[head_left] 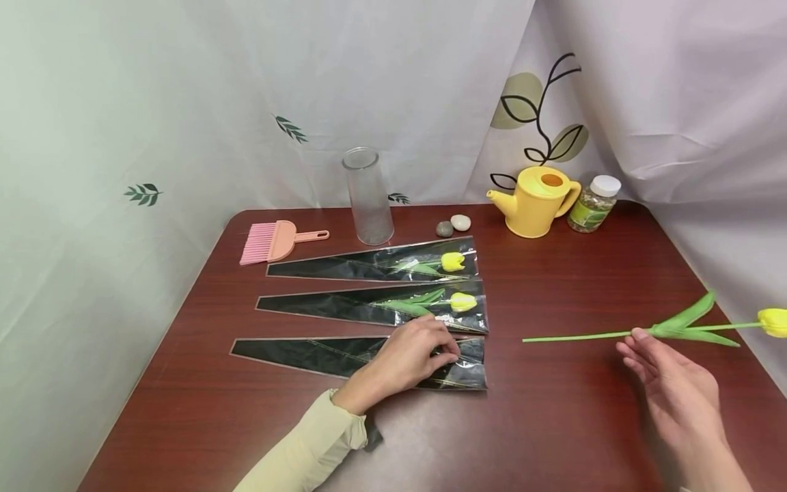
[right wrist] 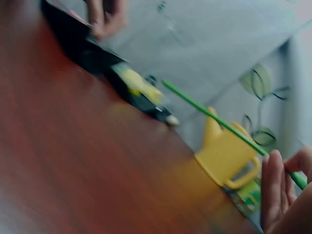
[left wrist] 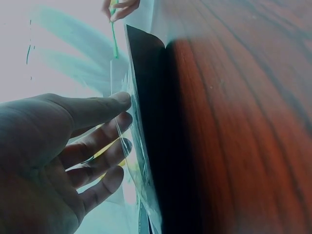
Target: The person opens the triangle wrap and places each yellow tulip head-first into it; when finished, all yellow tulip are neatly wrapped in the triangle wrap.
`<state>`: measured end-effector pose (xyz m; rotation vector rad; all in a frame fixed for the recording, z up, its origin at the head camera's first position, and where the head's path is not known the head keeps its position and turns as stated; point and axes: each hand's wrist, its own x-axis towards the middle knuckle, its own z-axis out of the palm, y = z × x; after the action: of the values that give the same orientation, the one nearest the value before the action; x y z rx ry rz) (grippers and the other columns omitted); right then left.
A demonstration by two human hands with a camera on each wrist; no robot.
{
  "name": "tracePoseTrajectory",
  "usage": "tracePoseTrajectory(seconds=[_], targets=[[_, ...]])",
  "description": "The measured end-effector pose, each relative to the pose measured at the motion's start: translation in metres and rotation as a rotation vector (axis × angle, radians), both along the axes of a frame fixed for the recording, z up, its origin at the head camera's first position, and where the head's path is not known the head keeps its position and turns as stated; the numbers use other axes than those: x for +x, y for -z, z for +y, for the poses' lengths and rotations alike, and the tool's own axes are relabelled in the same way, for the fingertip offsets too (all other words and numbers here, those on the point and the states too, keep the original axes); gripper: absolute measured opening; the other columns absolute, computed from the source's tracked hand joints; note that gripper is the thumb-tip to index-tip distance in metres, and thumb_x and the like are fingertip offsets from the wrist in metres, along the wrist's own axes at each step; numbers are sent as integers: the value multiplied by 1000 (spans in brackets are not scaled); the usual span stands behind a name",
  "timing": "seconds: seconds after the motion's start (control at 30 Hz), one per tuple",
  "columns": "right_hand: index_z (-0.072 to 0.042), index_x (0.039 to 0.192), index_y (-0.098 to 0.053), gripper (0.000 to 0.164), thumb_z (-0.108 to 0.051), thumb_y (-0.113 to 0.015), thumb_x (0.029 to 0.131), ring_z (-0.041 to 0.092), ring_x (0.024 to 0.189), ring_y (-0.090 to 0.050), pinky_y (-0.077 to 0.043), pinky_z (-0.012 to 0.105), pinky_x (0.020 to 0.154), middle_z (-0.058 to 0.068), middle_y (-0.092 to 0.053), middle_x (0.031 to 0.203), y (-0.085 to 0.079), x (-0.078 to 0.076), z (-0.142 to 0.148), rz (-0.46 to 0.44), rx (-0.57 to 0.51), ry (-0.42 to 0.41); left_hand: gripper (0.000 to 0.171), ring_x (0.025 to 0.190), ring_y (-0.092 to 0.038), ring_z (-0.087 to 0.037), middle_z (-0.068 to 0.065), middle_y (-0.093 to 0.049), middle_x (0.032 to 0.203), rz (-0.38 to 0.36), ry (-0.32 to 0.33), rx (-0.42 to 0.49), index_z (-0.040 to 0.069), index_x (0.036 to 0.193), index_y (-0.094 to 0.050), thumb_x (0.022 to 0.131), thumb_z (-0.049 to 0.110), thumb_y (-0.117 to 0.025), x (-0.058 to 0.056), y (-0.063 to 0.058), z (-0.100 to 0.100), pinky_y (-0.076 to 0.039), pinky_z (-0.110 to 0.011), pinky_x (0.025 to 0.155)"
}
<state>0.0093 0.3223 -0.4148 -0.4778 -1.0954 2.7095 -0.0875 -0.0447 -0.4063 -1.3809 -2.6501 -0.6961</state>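
Note:
My left hand (head_left: pixel 415 352) is over the nearest of three tapered flower sleeves (head_left: pixel 289 350), black behind and clear in front. Its thumb and fingertips pinch the clear film (left wrist: pixel 136 141) near the wide end, lifted off the black backing in the left wrist view. At the right, my right hand (head_left: pixel 676 383) pinches the green stem of a yellow artificial tulip (head_left: pixel 773 322) below its leaves. The bare stem end (right wrist: pixel 183 94) points left toward the sleeves. The middle sleeve (head_left: pixel 313 303) and the far sleeve (head_left: pixel 326 265) each hold a yellow tulip.
Along the back stand a clear glass vase (head_left: pixel 371 205), a yellow watering can (head_left: pixel 533 205) and a white-capped jar (head_left: pixel 593 205). A grey stone (head_left: pixel 445 229) and a white stone (head_left: pixel 460 223) lie between them. A pink brush (head_left: pixel 279 240) is at the back left.

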Motion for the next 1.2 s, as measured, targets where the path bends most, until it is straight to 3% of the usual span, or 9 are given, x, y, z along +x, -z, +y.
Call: tracePoseTrajectory(seconds=[0.13, 0.33, 0.53, 0.63, 0.8, 0.93, 1.07, 1.2], targets=[[5, 99, -75, 18, 10, -59, 92, 25, 80, -72, -57, 32, 69, 17, -72, 89, 2, 3, -23, -50, 51, 67, 4, 84, -52, -4, 16, -64, 89, 6, -7, 13, 24, 92, -76, 89, 26, -74, -1, 0, -1, -42, -18, 71], [4, 100, -75, 14, 6, -66, 89, 23, 81, -72, -57, 32, 70, 15, -73, 93, 6, 5, -63, -101, 111, 102, 3, 85, -52, -4, 15, -64, 90, 17, -17, 47, 24, 92, -76, 89, 25, -74, -1, -1, 0, -42, -19, 71], [0, 97, -77, 14, -6, -77, 84, 19, 68, -72, -57, 32, 62, 13, -73, 90, 10, 3, -114, -254, 216, 139, 3, 85, -52, -4, 15, -63, 89, 26, -28, 61, 23, 91, -76, 89, 25, -74, -2, -3, 0, -43, -18, 71], [-8, 93, -79, 15, -18, -81, 82, 15, 62, -69, -56, 29, 55, 8, -74, 88, 11, 2, -137, -358, 272, 73, 3, 85, -53, -5, 14, -63, 89, 32, -31, 64, 23, 91, -76, 89, 25, -74, -2, -3, 1, -43, -19, 71], [-13, 92, -76, 24, -32, -82, 79, 6, 48, -54, -45, 20, 45, -2, -71, 76, 9, -1, -161, -496, 340, -118, 4, 86, -54, -6, 14, -63, 89, 56, -30, 65, 23, 90, -76, 88, 26, -75, 0, -3, 2, -45, -20, 74], [-10, 98, -73, 26, -31, -79, 83, 2, 47, -45, -38, 17, 45, -5, -68, 72, 6, -4, -166, -518, 345, -230, 4, 86, -54, -6, 14, -64, 89, 58, -14, 66, 23, 90, -76, 87, 24, -76, 0, -2, 4, -45, -21, 76], [-9, 102, -73, 25, -28, -75, 87, 1, 46, -45, -37, 16, 44, -4, -69, 76, 7, -3, -163, -520, 348, -305, 5, 87, -55, -6, 14, -64, 90, 55, -4, 42, 22, 92, -76, 88, 25, -75, 1, 0, 5, -45, -21, 78], [-5, 110, -71, 34, -33, -72, 89, 4, 45, -45, -37, 18, 43, 2, -70, 83, 8, 0, -159, -523, 399, -370, 6, 89, -55, -7, 13, -65, 91, 39, -7, 28, 22, 93, -76, 88, 25, -75, 1, 1, 4, -45, -22, 80]])
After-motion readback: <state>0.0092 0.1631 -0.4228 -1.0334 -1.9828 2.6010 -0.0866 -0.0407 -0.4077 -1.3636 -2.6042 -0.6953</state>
